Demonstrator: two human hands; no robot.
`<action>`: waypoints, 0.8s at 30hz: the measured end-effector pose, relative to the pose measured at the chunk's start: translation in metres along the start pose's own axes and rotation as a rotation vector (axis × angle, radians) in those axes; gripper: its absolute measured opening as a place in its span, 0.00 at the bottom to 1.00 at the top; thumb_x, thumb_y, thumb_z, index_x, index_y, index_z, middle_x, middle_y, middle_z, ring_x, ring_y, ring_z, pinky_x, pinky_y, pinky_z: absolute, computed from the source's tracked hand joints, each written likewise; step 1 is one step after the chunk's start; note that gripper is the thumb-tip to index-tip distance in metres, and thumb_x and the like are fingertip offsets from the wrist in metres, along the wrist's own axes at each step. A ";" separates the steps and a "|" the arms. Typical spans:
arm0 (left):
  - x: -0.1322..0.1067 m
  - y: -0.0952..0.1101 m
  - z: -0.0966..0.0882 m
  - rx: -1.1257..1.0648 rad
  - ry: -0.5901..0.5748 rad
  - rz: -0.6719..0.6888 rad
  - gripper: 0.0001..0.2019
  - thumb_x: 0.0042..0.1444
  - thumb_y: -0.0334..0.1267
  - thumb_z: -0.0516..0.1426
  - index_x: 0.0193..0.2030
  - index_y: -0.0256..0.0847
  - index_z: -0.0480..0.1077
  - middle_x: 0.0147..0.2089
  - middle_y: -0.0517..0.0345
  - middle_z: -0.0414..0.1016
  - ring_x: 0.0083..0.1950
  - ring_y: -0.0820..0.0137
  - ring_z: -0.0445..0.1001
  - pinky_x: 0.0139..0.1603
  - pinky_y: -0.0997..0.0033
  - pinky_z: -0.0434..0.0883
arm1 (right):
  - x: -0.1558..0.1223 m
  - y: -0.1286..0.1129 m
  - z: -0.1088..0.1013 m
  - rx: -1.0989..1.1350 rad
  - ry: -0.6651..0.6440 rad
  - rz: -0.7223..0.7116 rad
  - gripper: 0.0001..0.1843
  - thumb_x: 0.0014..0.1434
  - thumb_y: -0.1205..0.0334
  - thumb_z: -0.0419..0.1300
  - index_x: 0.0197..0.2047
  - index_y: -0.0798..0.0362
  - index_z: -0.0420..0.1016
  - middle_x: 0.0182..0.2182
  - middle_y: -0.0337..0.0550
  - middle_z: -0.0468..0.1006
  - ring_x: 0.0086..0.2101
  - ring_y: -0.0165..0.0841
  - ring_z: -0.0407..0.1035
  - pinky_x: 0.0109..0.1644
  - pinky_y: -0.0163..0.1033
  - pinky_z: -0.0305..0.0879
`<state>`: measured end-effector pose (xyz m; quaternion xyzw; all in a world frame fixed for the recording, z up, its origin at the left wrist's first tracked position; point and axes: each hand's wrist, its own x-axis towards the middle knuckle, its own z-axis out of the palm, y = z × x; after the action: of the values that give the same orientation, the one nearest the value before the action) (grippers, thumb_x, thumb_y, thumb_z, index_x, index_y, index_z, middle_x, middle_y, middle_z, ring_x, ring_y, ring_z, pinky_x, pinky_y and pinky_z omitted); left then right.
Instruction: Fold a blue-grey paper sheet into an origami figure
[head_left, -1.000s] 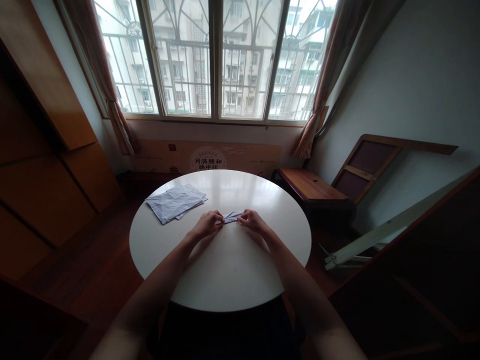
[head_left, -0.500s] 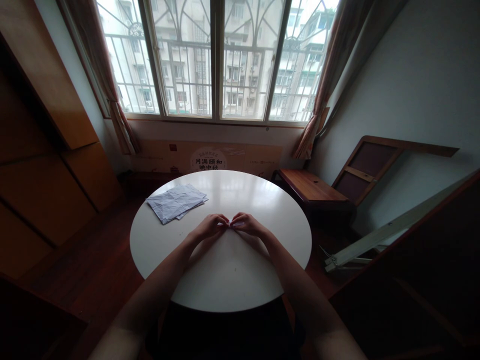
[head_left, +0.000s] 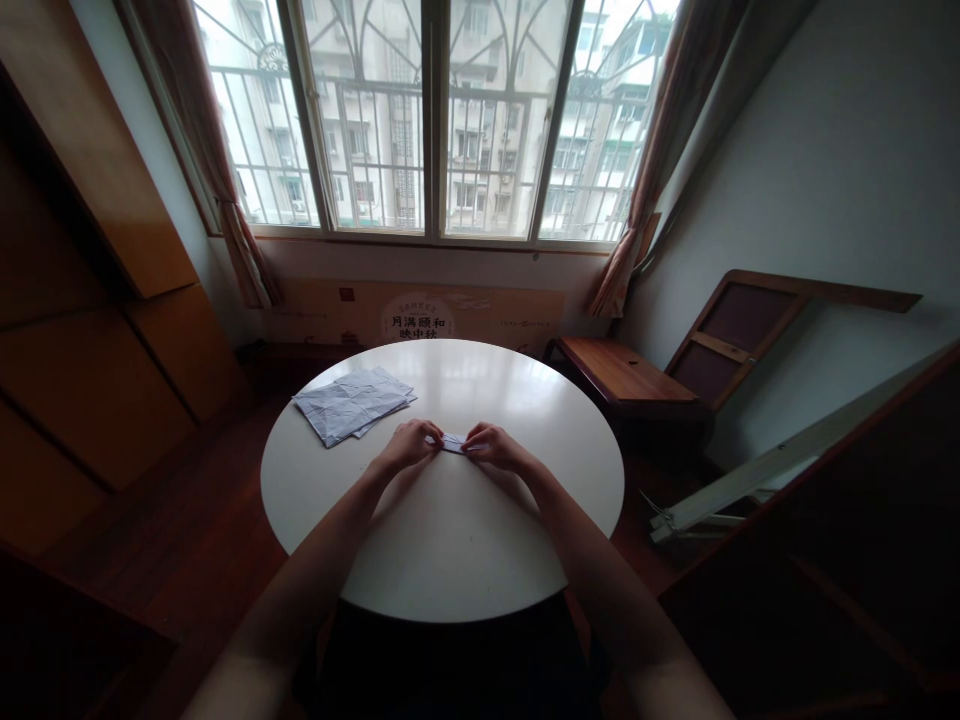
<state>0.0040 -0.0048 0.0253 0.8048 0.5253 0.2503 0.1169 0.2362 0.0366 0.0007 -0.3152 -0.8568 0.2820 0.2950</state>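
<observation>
Between my hands is a small folded piece of paper, pale and narrow, just above or on the round white table. My left hand pinches its left end, fingers closed. At the other end the fingers of my right hand are pinched on it too. Parts of the paper are hidden behind the fingers. To the left of my hands lies a stack of creased paper sheets, bluish grey, near the table's far left edge.
A low wooden table stands right of the round table, by a wooden frame leaning on the wall. Behind the far edge is a printed cardboard panel under the window. Wooden cabinets line the left side.
My left hand has moved a little to the left, away from my right hand. More of the folded paper now shows between them. The stack of sheets is unchanged.
</observation>
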 end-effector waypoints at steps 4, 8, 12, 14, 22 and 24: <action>-0.001 -0.001 -0.002 0.002 -0.002 -0.047 0.07 0.51 0.32 0.61 0.32 0.46 0.80 0.44 0.62 0.81 0.43 0.66 0.78 0.47 0.71 0.70 | 0.000 -0.002 -0.001 -0.009 -0.004 0.000 0.09 0.49 0.66 0.67 0.37 0.50 0.84 0.37 0.46 0.78 0.35 0.34 0.73 0.42 0.37 0.69; -0.002 0.000 -0.004 0.023 0.003 -0.092 0.07 0.51 0.32 0.60 0.32 0.46 0.80 0.45 0.62 0.81 0.46 0.64 0.77 0.50 0.69 0.69 | 0.000 -0.004 -0.001 -0.003 -0.014 0.002 0.10 0.49 0.66 0.67 0.37 0.50 0.84 0.37 0.46 0.78 0.35 0.34 0.73 0.42 0.38 0.69; -0.003 0.005 -0.009 0.062 -0.008 -0.171 0.07 0.52 0.33 0.59 0.33 0.47 0.80 0.46 0.62 0.81 0.49 0.62 0.76 0.52 0.66 0.68 | 0.000 -0.003 -0.001 -0.012 -0.016 0.007 0.10 0.49 0.66 0.67 0.38 0.50 0.84 0.38 0.47 0.78 0.36 0.34 0.73 0.43 0.38 0.70; -0.004 0.007 -0.012 0.080 -0.021 -0.206 0.07 0.52 0.34 0.60 0.33 0.47 0.80 0.47 0.61 0.81 0.50 0.61 0.75 0.53 0.66 0.67 | 0.000 -0.003 -0.001 -0.016 -0.014 0.010 0.10 0.49 0.65 0.68 0.38 0.50 0.84 0.37 0.47 0.78 0.36 0.34 0.73 0.43 0.38 0.70; -0.003 0.001 -0.015 0.211 0.040 -0.316 0.09 0.54 0.34 0.57 0.35 0.46 0.80 0.43 0.54 0.81 0.52 0.58 0.74 0.55 0.61 0.67 | -0.001 -0.006 -0.002 -0.017 -0.016 0.022 0.10 0.50 0.66 0.67 0.38 0.50 0.84 0.38 0.46 0.78 0.35 0.34 0.73 0.44 0.38 0.70; -0.002 -0.001 -0.013 0.225 0.091 -0.302 0.10 0.54 0.32 0.56 0.37 0.45 0.80 0.44 0.53 0.80 0.53 0.57 0.73 0.56 0.58 0.67 | -0.001 -0.007 -0.002 -0.020 -0.022 0.024 0.11 0.49 0.67 0.67 0.38 0.50 0.84 0.38 0.46 0.78 0.36 0.34 0.73 0.44 0.38 0.69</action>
<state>-0.0043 -0.0066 0.0351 0.7126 0.6696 0.2059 0.0387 0.2356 0.0322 0.0068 -0.3253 -0.8589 0.2804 0.2791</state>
